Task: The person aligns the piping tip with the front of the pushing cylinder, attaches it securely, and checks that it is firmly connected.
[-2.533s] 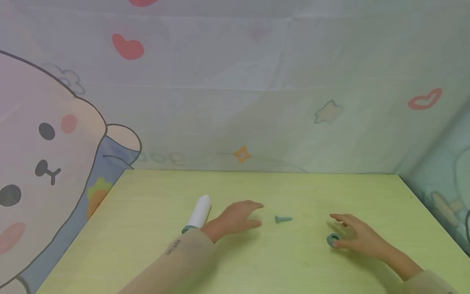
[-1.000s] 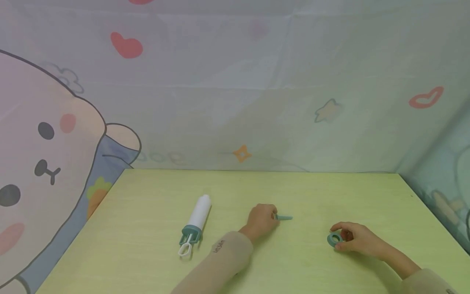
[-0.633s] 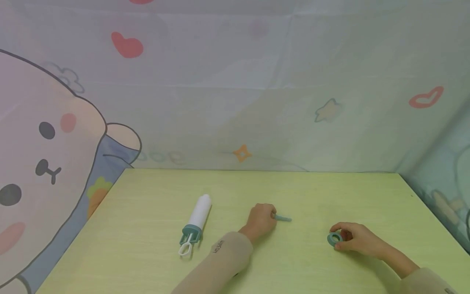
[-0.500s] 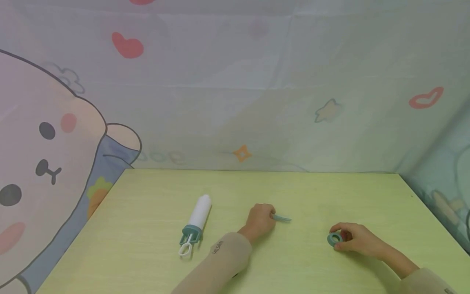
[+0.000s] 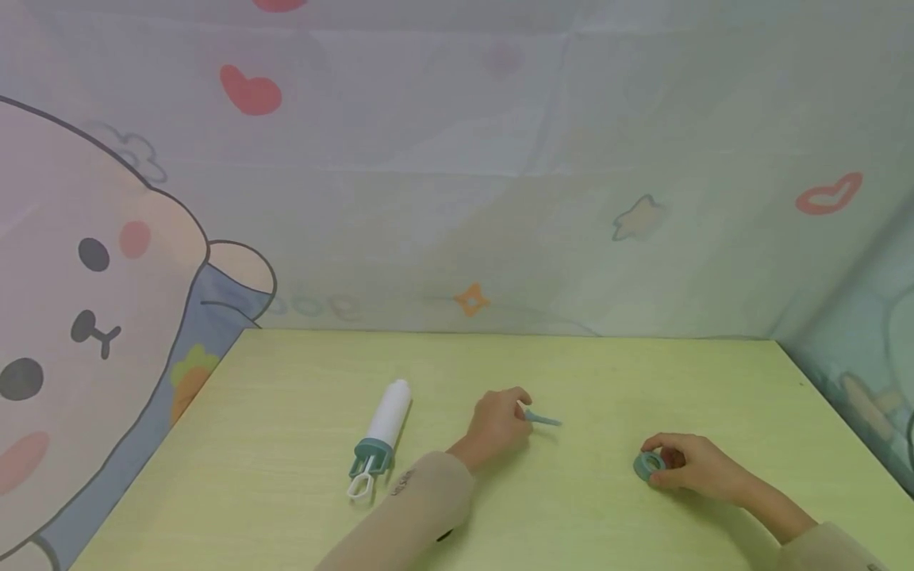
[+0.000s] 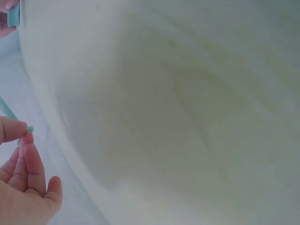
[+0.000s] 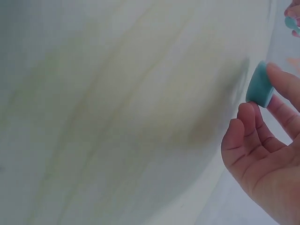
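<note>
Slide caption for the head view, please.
Left hand pinches a slim green piece, right hand holds a green ring; a white-and-green tube lies on the table.

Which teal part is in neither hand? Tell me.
The collar on the white plunger tube; the left hand pinches the tapered nozzle, the right hand grips the ring.

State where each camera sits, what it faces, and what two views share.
Head: worn there, facing forward and down at the table; left hand, right hand and sleeves show.
Left wrist: worn there, facing the left hand's nozzle; both hands show.
Right wrist: worn there, facing the right hand's ring; both hands show.
Both wrist views share the nozzle, ring and hands.
</note>
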`<move>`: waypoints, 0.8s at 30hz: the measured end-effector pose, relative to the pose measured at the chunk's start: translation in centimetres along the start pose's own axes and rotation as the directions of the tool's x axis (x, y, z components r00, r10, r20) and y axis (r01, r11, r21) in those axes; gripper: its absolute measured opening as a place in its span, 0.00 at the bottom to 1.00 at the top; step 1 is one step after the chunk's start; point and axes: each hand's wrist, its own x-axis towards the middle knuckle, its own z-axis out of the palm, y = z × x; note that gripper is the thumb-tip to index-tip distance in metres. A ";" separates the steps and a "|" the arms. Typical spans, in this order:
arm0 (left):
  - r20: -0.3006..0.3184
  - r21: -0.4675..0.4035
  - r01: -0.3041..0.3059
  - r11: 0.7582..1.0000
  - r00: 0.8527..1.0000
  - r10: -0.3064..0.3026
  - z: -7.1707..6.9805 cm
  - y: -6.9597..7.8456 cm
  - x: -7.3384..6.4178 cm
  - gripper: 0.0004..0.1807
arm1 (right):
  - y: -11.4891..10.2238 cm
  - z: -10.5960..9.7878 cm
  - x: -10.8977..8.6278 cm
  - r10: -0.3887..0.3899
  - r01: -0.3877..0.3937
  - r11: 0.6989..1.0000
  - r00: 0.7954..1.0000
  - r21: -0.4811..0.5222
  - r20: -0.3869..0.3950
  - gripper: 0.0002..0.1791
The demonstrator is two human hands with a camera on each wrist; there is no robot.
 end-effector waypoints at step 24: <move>-0.040 -0.008 -0.146 0.989 0.989 0.146 -2.8 0.5 -2.9 0.12 | -4.6 1.2 2.0 -0.170 0.190 0.979 0.964 0.078 -0.206 0.15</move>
